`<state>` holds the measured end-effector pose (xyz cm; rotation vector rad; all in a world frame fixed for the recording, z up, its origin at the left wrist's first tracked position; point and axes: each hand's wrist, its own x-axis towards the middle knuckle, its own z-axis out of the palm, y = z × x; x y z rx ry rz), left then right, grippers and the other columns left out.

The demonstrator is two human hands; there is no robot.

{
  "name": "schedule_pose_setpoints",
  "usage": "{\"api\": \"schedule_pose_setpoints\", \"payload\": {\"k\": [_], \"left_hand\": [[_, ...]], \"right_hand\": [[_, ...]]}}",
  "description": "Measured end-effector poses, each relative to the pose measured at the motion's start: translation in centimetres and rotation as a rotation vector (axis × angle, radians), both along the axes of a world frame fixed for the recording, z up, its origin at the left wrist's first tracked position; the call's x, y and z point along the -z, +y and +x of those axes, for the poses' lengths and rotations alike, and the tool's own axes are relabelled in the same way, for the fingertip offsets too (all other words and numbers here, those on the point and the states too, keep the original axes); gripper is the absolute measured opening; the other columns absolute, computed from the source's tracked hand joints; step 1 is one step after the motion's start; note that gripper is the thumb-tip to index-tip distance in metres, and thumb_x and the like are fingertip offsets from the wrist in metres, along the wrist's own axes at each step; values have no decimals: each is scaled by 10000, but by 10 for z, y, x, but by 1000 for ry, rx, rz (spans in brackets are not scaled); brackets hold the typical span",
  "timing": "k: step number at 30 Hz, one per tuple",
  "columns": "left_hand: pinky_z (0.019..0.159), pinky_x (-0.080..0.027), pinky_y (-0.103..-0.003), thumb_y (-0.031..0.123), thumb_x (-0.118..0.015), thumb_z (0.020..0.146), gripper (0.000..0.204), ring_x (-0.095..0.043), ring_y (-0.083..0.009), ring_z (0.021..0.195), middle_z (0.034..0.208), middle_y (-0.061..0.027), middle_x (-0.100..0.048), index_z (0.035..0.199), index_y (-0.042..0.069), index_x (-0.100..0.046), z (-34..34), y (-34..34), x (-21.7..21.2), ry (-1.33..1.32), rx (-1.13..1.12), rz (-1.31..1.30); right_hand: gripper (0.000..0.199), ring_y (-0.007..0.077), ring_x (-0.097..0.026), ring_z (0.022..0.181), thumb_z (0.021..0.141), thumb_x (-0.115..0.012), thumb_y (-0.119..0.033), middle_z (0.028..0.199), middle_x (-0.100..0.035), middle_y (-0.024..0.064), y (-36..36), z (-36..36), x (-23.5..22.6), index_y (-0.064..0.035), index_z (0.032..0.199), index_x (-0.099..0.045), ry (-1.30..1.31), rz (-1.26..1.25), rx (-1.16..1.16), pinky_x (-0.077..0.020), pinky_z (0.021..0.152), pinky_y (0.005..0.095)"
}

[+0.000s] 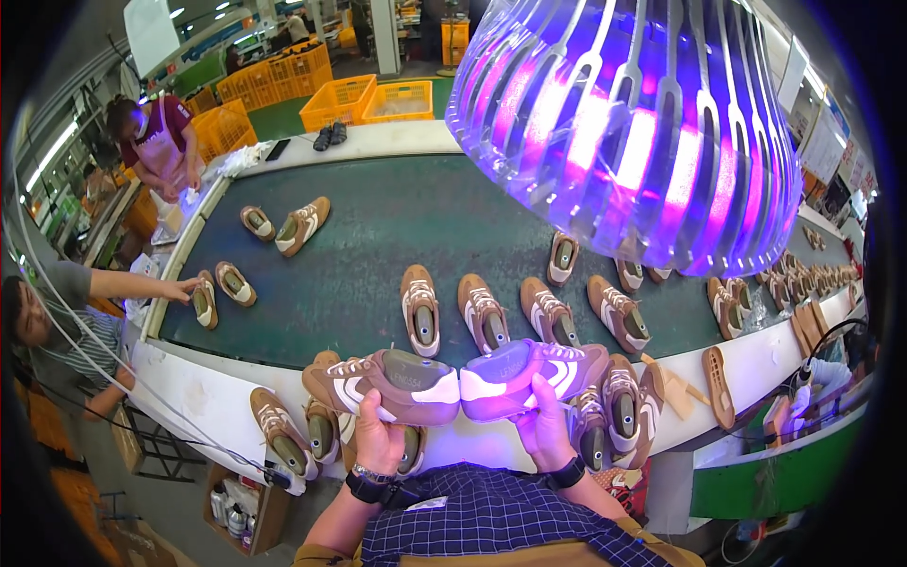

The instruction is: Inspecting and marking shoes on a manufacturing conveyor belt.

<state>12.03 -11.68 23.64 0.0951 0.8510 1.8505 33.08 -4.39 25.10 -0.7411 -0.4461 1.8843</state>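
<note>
Our L hand (380, 442) has a snug grip on a brown/white shoe (354, 380); our R hand (546, 433) likewise on a matching shoe (569, 370), purple-lit. We hold both heel-to-heel, approx. over the white tabletop (194, 387), nr green belt (340, 274) w/ more shoes (480, 307); lamp (633, 142) at upper R.

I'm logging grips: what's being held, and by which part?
Left hand: a brown shoe, by its side around mid-length; right hand: a second shoe, likewise.

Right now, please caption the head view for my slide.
Left hand and right hand hold brown-and-white sneakers heel to heel near a green belt and a glowing purple lamp.
</note>
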Motion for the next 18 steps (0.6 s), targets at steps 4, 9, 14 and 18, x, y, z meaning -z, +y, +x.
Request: {"api": "schedule_pose_setpoints", "payload": {"k": [4, 9, 14, 18], "left_hand": [[933, -436, -363, 306, -544, 880, 384, -547, -185, 1060, 1143, -43, -582, 1180, 69, -504, 0, -1, 1, 38, 14, 10], [910, -455, -363, 327, -522, 889, 398, -555, -190, 1051, 1151, -40, -582, 1205, 86, -495, 2, 3, 3, -8, 35, 6], [882, -464, -356, 337, -560, 862, 419, -559, -183, 1041, 1153, -32, -581, 1205, 104, -499, 3, 6, 8, -84, 51, -19], [874, -470, -357, 332, -563, 861, 418, -559, -184, 1041, 1155, -33, -581, 1205, 104, -498, 2, 7, 15, -125, 51, -47]], "right_hand": [[432, 233, -574, 1046, 884, -567, -272, 1152, -563, 97, -1, 1, -1, -66, 1240, -437, -13, 12, 7, -481, 885, 410], [408, 204, -591, 1008, 904, -533, -292, 1140, -570, 92, 0, -4, -3, -70, 1233, -442, 4, 8, 14, -505, 833, 358], [405, 188, -597, 974, 904, -535, -308, 1125, -576, 84, 1, -3, 5, -76, 1224, -450, 42, -22, -20, -516, 765, 324], [411, 180, -603, 942, 904, -539, -328, 1110, -582, 83, 1, -4, 7, -72, 1214, -455, 47, -80, 5, -516, 733, 307]]}}
